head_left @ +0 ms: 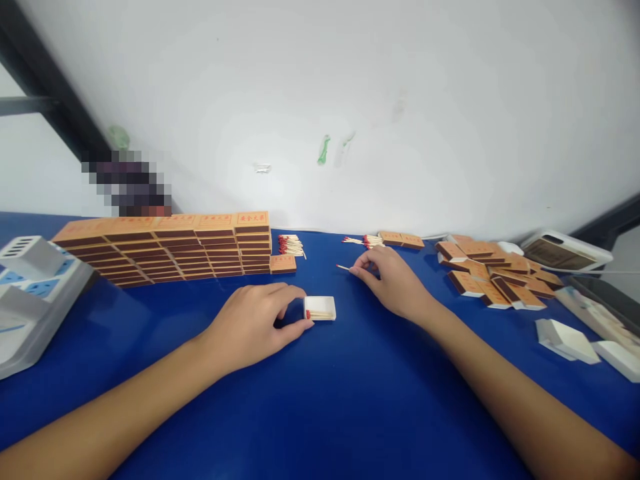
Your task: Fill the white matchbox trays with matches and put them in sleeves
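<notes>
My left hand (260, 319) pinches the left end of a small white matchbox tray (321, 303) between thumb and fingers on the blue table. Inside the tray, several red-headed matches (323, 316) lie along its near side. To the right, my right hand (385, 275) holds a single match (343, 267) between thumb and index finger, its red head pointing left. Just behind that hand is a loose pile of matches (373, 241). Another match pile (291, 245) lies behind the tray, near the wall.
Stacked matchboxes (200, 247) form a wall at the left, with one box (283, 265) at its right end. Two matchboxes (401, 239) lie by the wall. Scattered matchboxes (493, 270) and white trays (567, 340) are at right. A power strip (45, 287) sits far left.
</notes>
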The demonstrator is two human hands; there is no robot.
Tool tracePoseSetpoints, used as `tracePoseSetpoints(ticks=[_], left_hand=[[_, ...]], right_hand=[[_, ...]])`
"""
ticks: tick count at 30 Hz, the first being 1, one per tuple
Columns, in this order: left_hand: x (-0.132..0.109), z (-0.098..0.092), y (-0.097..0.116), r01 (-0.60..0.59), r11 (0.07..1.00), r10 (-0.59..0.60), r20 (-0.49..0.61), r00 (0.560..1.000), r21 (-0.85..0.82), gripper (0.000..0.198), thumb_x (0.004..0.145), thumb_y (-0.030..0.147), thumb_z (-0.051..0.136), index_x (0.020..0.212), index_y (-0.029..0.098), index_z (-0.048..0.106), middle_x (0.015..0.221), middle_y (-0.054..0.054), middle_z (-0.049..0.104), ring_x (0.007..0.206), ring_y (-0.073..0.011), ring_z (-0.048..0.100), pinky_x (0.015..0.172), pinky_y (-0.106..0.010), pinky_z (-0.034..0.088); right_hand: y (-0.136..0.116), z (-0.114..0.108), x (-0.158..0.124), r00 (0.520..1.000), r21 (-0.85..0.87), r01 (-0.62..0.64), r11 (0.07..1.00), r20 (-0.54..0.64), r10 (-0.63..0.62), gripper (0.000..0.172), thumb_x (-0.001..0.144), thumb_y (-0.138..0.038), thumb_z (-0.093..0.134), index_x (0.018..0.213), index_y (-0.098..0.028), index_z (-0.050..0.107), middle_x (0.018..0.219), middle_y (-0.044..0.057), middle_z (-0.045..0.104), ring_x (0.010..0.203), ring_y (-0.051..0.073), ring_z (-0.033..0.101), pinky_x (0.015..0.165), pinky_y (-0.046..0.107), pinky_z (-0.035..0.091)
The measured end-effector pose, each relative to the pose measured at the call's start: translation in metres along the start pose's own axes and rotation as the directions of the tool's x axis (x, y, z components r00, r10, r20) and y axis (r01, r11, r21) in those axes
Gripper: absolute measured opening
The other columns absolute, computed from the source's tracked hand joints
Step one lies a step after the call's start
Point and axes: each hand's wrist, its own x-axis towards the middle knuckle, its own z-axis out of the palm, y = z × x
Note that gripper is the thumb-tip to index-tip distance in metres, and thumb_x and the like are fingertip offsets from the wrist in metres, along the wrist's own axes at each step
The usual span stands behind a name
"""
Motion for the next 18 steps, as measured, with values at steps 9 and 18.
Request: tracePoseSetpoints(ticks=[9,18], left_hand=[[-0.001,0.002,-0.003,0.020,0.999,-0.020,-0.008,1.000,-0.032,0.025,0.096,0.040,0.074,0.115,0.024,0.074,0.075,0.004,0.063,0.062,-0.0130,0.057,0.059,-0.027,0.037],[-0.001,0.002,-0.004,0.022,0.999,-0.021,0.012,1.000,-0.047,0.024,0.097,0.041,0.073,0.114,0.024,0.073,0.075,0.005,0.062,0.062,-0.0128,0.056,0.058,-0.027,0.035]], right_hand=[[-0.072,0.003,-0.033,0.950,0.110,0.218,0.970,0.205,-0.237,0.008,0.104,-0.017,0.062,0.097,-0.020,0.066,0.102,0.007,0.066,0.099,0.024,0.056,0.087,0.040,0.049],[-0.070,0.003,-0.033,0.952,0.110,0.205,0.973,0.207,-0.224,0.007,0.102,-0.017,0.067,0.105,-0.021,0.073,0.103,0.006,0.064,0.102,0.023,0.060,0.088,0.038,0.052]])
